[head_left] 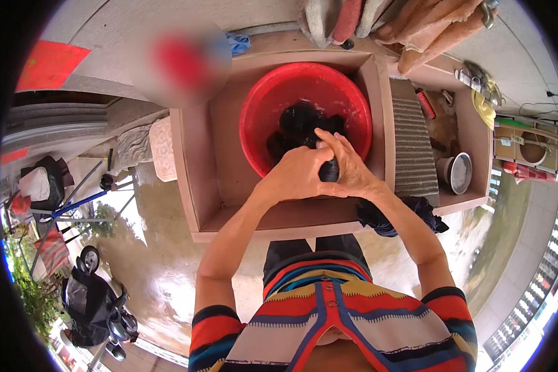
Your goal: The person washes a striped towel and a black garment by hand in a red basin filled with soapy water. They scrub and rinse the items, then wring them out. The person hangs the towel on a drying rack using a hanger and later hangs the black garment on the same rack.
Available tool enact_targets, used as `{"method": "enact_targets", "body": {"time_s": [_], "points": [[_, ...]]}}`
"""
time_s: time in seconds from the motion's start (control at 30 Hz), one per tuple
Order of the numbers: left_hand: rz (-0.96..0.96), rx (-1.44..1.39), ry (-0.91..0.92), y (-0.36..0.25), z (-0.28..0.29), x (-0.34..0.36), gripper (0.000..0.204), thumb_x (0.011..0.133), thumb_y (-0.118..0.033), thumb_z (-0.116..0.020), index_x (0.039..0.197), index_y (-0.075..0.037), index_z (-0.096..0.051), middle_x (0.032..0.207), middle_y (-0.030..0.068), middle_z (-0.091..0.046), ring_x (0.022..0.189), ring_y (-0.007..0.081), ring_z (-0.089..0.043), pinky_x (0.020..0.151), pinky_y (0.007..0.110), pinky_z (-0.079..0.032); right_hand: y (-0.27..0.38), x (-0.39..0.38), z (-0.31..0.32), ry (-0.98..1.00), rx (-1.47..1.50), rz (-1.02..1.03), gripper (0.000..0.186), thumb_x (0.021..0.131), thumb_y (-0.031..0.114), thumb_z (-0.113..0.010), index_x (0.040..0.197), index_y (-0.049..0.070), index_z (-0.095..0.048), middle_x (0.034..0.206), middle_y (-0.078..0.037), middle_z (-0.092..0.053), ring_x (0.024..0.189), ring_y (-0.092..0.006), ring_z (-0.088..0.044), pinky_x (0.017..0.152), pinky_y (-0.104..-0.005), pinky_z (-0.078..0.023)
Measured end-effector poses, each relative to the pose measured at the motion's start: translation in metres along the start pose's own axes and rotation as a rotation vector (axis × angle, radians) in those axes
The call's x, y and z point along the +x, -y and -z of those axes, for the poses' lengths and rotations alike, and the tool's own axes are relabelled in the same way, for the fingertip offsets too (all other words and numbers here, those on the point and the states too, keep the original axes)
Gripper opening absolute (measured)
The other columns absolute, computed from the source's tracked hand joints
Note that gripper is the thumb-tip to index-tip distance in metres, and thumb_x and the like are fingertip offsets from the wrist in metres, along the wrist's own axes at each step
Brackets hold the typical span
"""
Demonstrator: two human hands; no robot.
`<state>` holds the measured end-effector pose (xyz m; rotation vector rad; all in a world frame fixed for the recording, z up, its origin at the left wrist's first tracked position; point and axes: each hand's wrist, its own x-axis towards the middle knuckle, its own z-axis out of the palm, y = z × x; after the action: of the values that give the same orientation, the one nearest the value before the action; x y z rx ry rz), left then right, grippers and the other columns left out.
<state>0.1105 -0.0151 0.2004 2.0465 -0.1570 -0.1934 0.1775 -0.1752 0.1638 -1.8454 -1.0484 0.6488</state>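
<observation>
My left hand (293,173) and my right hand (355,172) meet over the near part of a red plastic basin (249,118). Both are closed around a bunched dark cloth (329,170), which shows between the thumbs and fingers. How much of it lies inside the palms is hidden. More dark wet cloth (301,118) sits in the water in the basin, just beyond my fingers. Below my right forearm, a bundle of dark fabric (387,217) is draped over the sink's front edge.
The basin stands in a pinkish stone sink (195,167). Right of it are a ridged washboard slab (410,142), a red brush (425,103) and a metal pot (459,173). Brown cloths (431,31) hang at the back. A parked scooter (96,304) stands at lower left.
</observation>
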Motion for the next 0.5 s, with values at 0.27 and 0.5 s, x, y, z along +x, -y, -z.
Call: {"method": "enact_targets", "body": {"time_s": [0.27, 0.5], "points": [[0.133, -0.339, -0.380, 0.104, -0.070, -0.047, 0.095, 0.055, -0.026, -0.082, 0.134, -0.010, -0.032, 0.140, 0.0160, -0.029, 0.132, 0.0347, -0.025, 0.104, 0.045, -0.024, 0.067, -0.001, 0.025, 0.126, 0.284, -0.103, 0.028, 0.065, 0.004, -0.069, 0.089, 0.002, -0.055, 0.076, -0.016, -0.058, 0.074, -0.0258, -0.062, 0.068, -0.0314, -0.046], [0.493, -0.981, -0.479, 0.129, -0.014, -0.034, 0.056, 0.064, 0.004, -0.067, 0.115, 0.006, -0.044, 0.099, 0.0133, -0.061, 0.095, 0.0228, -0.058, 0.085, 0.032, -0.047, -0.046, 0.045, 0.060, -0.278, 0.042, -0.431, 0.045, 0.062, 0.002, -0.065, 0.105, -0.004, -0.057, 0.091, -0.016, -0.065, 0.090, -0.0228, -0.062, 0.082, -0.0299, -0.047]]}}
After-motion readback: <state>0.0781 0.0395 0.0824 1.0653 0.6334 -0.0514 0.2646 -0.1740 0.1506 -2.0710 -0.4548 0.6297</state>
